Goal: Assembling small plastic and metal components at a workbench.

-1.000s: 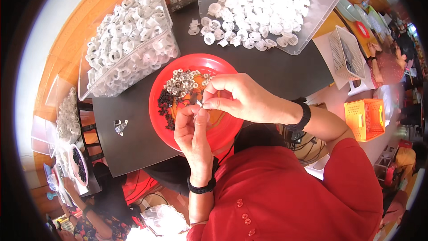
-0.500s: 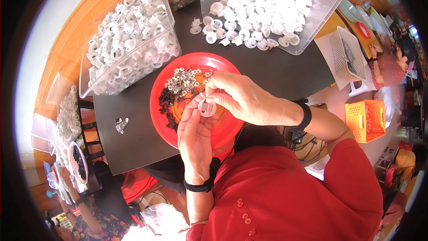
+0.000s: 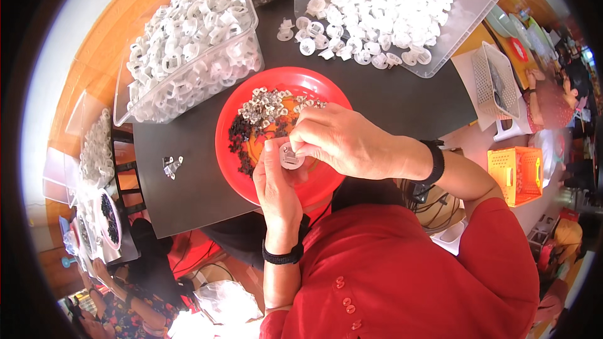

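Observation:
Above a red round tray, my left hand holds a small white round plastic part between thumb and fingers. The part's face is turned up and shows a slotted recess. My right hand is closed in a pinch, its thumb and fingertips at the part's right edge. Whatever those fingertips hold is hidden. Inside the tray lie a heap of small silvery metal pieces and a band of small black pieces along the left side.
A clear bin heaped with white parts stands at the far left. Another clear tub spills white parts onto the dark table. A few metal pieces lie at left. Co-workers sit at both sides; an orange crate stands at right.
The white part now shows its slotted recess more plainly. My right fingertips have shifted down onto its right edge, and my left fingers have closed up. The whole view has shifted slightly.

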Demonstrator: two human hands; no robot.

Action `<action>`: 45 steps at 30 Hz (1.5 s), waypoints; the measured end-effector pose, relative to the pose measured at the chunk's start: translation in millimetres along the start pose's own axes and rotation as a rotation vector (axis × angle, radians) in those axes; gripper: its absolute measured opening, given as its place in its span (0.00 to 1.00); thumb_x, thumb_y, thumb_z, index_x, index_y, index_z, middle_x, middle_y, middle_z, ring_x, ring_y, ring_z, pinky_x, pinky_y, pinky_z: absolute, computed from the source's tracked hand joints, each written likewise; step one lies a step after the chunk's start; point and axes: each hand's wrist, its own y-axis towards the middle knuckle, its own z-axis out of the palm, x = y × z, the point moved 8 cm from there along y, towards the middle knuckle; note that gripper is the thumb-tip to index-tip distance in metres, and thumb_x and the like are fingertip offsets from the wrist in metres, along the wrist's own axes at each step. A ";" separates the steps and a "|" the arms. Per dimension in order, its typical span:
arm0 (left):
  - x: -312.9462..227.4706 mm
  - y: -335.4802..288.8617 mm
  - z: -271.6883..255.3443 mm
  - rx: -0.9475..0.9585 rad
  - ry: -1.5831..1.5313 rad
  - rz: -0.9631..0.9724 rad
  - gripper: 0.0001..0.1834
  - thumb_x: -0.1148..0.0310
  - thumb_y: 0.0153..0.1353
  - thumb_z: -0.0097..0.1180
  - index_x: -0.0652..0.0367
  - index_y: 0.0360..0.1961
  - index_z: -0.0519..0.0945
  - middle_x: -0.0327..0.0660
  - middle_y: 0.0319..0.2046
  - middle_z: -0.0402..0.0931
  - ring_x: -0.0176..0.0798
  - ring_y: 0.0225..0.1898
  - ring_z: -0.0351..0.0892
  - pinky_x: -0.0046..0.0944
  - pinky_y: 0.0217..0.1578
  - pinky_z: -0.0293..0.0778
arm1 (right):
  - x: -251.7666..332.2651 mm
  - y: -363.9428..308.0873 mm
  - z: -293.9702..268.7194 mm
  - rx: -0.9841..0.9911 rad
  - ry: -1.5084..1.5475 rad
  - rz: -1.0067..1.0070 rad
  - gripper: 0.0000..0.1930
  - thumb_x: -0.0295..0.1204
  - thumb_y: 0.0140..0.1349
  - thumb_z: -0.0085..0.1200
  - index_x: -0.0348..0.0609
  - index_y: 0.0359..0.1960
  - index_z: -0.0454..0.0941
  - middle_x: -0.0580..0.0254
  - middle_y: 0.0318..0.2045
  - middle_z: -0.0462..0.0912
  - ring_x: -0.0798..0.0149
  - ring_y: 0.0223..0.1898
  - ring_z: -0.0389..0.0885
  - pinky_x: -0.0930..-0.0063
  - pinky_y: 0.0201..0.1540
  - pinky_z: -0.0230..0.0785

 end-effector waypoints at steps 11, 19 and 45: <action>-2.9 2.8 -0.4 -0.027 0.140 0.039 0.22 0.53 0.73 0.40 0.59 0.34 0.79 0.31 0.22 0.75 0.21 0.19 0.63 0.23 0.20 0.57 | 18.4 2.7 -1.0 0.097 -0.315 -0.271 0.05 0.27 0.58 0.51 0.43 0.36 0.74 0.65 0.29 0.70 0.63 0.29 0.71 0.70 0.38 0.65; 2.1 2.0 0.6 -0.041 0.143 0.021 0.23 0.53 0.73 0.40 0.60 0.34 0.79 0.33 0.20 0.74 0.22 0.18 0.63 0.24 0.19 0.56 | 23.4 0.2 0.6 0.096 -0.339 -0.351 0.05 0.28 0.60 0.49 0.42 0.35 0.74 0.65 0.28 0.69 0.64 0.28 0.70 0.70 0.40 0.64; -11.3 -2.9 9.0 0.015 0.057 0.188 0.22 0.67 0.71 0.46 0.63 0.63 0.67 0.43 0.58 0.71 0.32 0.54 0.72 0.33 0.56 0.67 | -35.5 -15.2 13.1 -0.251 0.805 0.634 0.09 0.29 0.66 0.54 0.34 0.38 0.79 0.65 0.30 0.83 0.78 0.28 0.79 0.83 0.28 0.71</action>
